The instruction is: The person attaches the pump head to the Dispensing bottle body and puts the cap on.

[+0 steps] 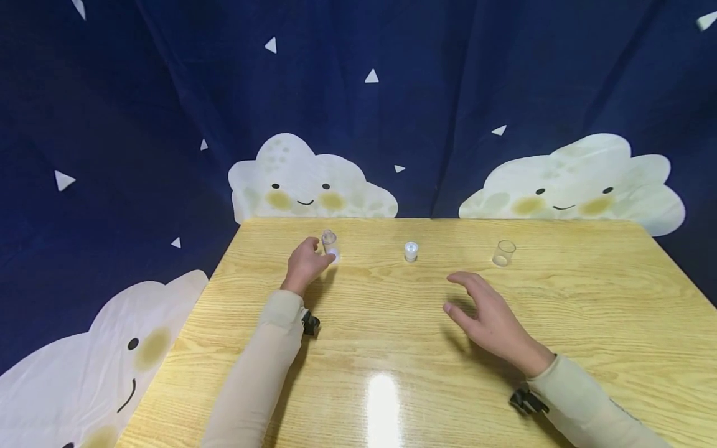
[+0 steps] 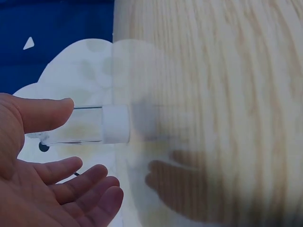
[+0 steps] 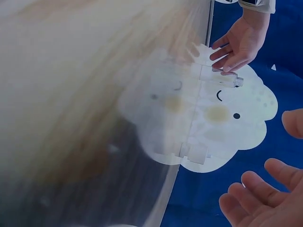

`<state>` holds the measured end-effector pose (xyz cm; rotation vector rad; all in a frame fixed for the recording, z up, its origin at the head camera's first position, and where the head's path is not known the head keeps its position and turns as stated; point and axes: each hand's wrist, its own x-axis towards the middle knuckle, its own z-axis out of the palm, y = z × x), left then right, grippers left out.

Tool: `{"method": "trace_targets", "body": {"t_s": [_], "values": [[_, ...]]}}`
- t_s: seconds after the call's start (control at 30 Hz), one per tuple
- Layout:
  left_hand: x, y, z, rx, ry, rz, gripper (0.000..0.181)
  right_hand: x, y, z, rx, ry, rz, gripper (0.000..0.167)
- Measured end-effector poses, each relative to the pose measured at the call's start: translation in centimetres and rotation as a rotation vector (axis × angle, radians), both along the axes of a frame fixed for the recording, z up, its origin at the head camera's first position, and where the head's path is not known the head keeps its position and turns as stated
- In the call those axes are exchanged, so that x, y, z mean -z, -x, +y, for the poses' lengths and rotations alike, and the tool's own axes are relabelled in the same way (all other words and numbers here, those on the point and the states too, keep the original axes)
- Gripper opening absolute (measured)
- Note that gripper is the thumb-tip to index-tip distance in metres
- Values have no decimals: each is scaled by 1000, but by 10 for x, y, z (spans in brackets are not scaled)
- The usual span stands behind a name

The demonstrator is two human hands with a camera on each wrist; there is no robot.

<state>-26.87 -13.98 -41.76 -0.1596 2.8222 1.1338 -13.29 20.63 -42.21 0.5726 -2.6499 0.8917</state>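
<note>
A small clear cylinder with a narrow top and a white lower band [image 1: 329,241] stands upright near the table's back edge. Beside it is my left hand [image 1: 307,264], thumb and fingers spread around the cylinder without closing; in the left wrist view the thumb of that hand [image 2: 38,156] overlaps the clear wall [image 2: 87,125], and whether it touches I cannot tell. My right hand [image 1: 493,320] hovers above the table further right, fingers loosely bent, holding nothing. Between the hands, farther back, sits a small white-topped piece [image 1: 411,251]. A clear open cup or tube [image 1: 503,255] stands beyond the right hand.
The pale wood table [image 1: 347,348] reflects a bright light near its front. Behind it hangs a dark blue curtain [image 1: 426,112] with clouds and white triangles, right up against the table's back edge. Black wrist-worn devices [image 1: 310,323] sit at both cuffs.
</note>
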Motion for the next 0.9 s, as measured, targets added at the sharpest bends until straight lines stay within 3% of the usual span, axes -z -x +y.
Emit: {"method": "trace_targets", "body": {"t_s": [0.37,0.63,0.9], "values": [[0,3,7,30,-47,3,62,1,-1,5,-1,-30,39,49],[2,8,10,33,-11,-5,52,-1,-2,6,-13,-42,23,49],[1,7,13,-4,39,4,45,-2,-2,5,-16,-45,29,50]]}}
